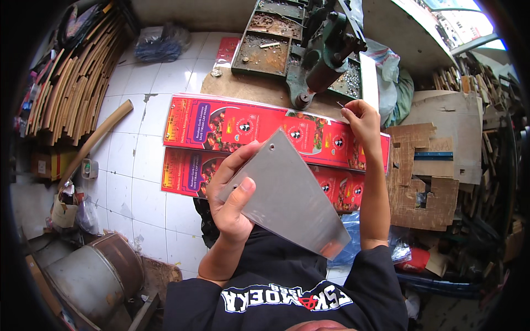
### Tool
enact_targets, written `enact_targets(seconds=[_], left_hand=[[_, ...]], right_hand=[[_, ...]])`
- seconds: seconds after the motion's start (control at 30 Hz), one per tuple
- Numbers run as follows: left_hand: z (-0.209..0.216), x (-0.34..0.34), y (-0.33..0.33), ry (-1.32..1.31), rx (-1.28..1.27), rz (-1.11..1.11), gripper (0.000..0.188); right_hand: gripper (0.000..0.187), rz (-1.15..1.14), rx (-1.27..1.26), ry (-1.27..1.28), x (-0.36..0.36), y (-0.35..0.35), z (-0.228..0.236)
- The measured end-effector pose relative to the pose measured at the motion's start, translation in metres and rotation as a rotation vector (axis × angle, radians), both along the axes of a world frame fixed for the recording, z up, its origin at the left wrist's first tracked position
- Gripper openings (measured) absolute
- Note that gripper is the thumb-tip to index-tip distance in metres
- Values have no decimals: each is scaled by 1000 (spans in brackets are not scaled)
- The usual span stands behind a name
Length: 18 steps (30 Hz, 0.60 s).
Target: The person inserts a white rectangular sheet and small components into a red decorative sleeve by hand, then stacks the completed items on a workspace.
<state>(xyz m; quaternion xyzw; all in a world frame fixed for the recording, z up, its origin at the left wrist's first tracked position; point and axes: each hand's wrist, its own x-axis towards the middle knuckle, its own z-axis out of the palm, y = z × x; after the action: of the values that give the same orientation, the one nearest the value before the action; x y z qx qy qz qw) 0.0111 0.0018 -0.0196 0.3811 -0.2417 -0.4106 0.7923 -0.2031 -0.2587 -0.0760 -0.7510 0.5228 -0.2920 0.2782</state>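
Left hand [234, 190] grips a grey metal sheet [287, 193], thumb over the face, fingers curled behind the edge; sheet is tilted, with a small hole near its top corner, held above the red printed strips [232, 127] lying on the floor. Right hand [361, 118] is raised by the green press [323, 52], fingertips pinched on something tiny, too small to identify. Behind the press, rusty metal trays [265, 47]: each compartment holds small metal bits and scrap. Right of the press, a tray with small silver pieces [348, 83]. Metal drum [91, 273] lower left, contents not visible.
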Motion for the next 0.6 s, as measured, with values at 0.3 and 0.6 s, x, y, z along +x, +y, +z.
enact_targets(seconds=[0.3,0.6], left_hand=[[1,-3,1,-93,-31,-27,49],[21,-10,0,-167,41,-49,54]], right_hand=[[19,367,-322,-215,57,104,94],[26,510,-566,-125,80,141,116]])
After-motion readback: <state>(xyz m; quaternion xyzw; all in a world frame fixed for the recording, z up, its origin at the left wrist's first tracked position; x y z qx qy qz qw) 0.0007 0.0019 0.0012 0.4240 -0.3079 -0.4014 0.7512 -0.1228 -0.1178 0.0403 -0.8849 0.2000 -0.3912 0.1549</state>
